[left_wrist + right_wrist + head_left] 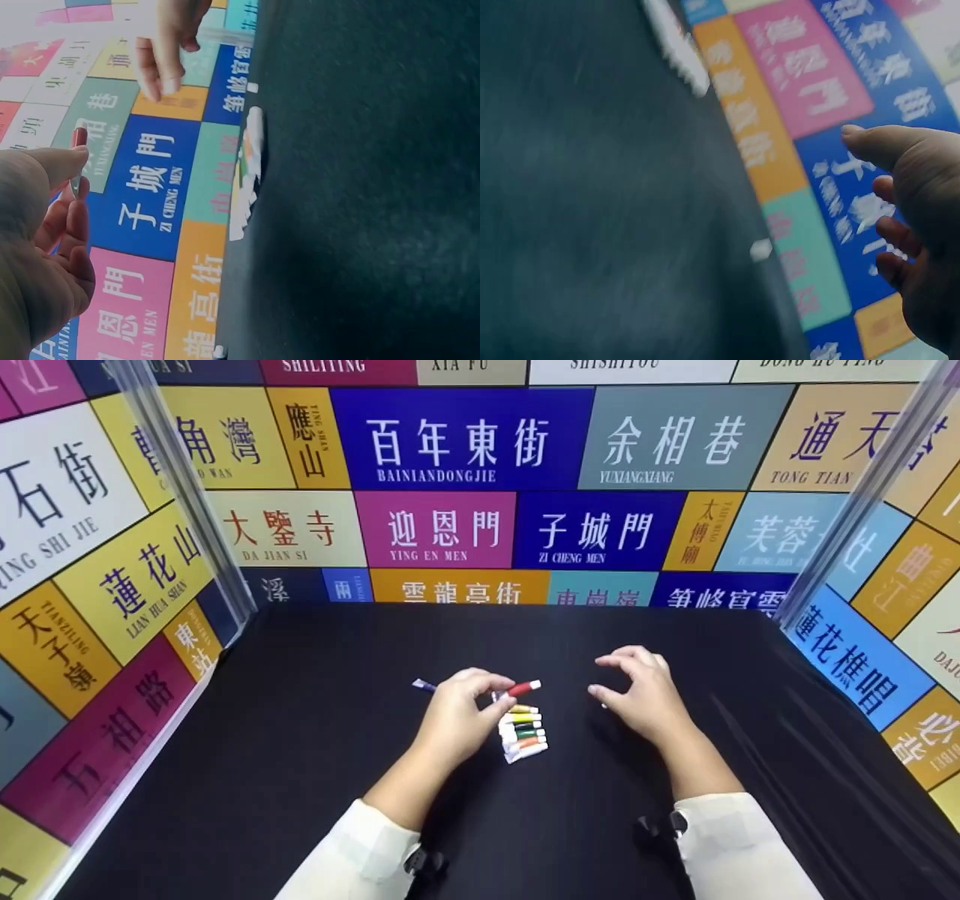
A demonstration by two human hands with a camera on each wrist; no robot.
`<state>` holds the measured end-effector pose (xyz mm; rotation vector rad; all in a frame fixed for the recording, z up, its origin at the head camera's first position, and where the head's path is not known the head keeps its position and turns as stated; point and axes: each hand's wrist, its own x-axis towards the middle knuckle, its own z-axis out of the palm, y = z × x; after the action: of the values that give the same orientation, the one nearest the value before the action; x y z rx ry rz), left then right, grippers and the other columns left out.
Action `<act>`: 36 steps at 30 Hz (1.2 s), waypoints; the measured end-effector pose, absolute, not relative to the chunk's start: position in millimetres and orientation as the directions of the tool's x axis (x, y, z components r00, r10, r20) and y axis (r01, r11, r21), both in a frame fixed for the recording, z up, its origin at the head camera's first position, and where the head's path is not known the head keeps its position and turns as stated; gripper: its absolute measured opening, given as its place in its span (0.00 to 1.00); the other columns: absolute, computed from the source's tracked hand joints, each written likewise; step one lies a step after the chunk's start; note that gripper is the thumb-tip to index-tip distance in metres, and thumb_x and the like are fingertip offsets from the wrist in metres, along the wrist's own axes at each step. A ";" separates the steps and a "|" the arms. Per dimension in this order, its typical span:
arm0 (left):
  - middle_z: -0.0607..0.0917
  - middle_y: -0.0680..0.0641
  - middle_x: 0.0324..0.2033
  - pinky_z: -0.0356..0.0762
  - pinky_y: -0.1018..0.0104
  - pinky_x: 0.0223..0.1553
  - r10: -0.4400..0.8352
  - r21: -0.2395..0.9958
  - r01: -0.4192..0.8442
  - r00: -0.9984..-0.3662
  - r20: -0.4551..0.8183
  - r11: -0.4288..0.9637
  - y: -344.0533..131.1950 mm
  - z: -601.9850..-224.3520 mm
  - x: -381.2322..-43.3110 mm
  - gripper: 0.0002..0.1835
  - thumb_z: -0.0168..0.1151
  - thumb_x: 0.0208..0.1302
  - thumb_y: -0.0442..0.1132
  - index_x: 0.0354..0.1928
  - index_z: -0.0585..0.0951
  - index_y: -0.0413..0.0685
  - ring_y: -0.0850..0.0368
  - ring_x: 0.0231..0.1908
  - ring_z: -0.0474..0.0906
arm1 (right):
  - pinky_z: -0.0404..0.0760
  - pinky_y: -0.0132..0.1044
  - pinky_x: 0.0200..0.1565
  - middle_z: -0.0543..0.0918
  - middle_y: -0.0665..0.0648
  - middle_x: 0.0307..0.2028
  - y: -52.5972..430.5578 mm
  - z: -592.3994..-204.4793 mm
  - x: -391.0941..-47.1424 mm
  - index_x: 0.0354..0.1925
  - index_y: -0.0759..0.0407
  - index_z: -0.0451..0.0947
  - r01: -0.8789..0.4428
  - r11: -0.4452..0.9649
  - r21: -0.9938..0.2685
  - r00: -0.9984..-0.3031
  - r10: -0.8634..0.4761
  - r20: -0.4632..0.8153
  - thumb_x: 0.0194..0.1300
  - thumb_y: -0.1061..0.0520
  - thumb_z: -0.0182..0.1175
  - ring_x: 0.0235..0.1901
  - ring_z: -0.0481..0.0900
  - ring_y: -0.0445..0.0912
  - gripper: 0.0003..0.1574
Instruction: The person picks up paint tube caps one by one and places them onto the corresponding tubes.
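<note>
My left hand [459, 712] pinches a small paint tube with a red body and white cap [524, 688] between thumb and fingertips. In the left wrist view this red tube [79, 138] stands nearly upright, above the table. Just below that hand several paint tubes [529, 733] lie side by side, caps to the right; yellow, dark, green, orange and white show. A blue-purple tube [424, 685] lies to the left, partly behind the left hand. My right hand [643, 695] hovers to the right, thumb and fingers spread and holding nothing, near a small white piece [760, 250] on the table.
A black cloth [330, 780] covers the table, with creases at the right. Panels with coloured sign blocks [457, 439] stand behind it and along both sides. Clear corner posts [862, 487] rise at the back left and back right.
</note>
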<state>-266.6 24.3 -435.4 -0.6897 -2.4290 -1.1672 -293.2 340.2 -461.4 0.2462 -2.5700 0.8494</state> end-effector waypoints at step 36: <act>0.93 0.49 0.43 0.84 0.56 0.56 0.350 0.642 0.337 -0.930 0.113 0.688 45.6 -471.8 -355.8 0.08 0.72 0.69 0.38 0.48 0.92 0.50 0.53 0.45 0.86 | 0.71 0.58 0.67 0.86 0.60 0.55 372.2 -515.0 -303.7 0.59 0.54 0.88 -0.157 0.785 -0.599 -0.978 -0.040 0.204 0.69 0.48 0.73 0.60 0.76 0.61 0.23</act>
<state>-355.8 45.6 -471.8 -0.5914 -2.9034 -1.0991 -303.7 372.2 -515.0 0.1560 -2.7959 0.9616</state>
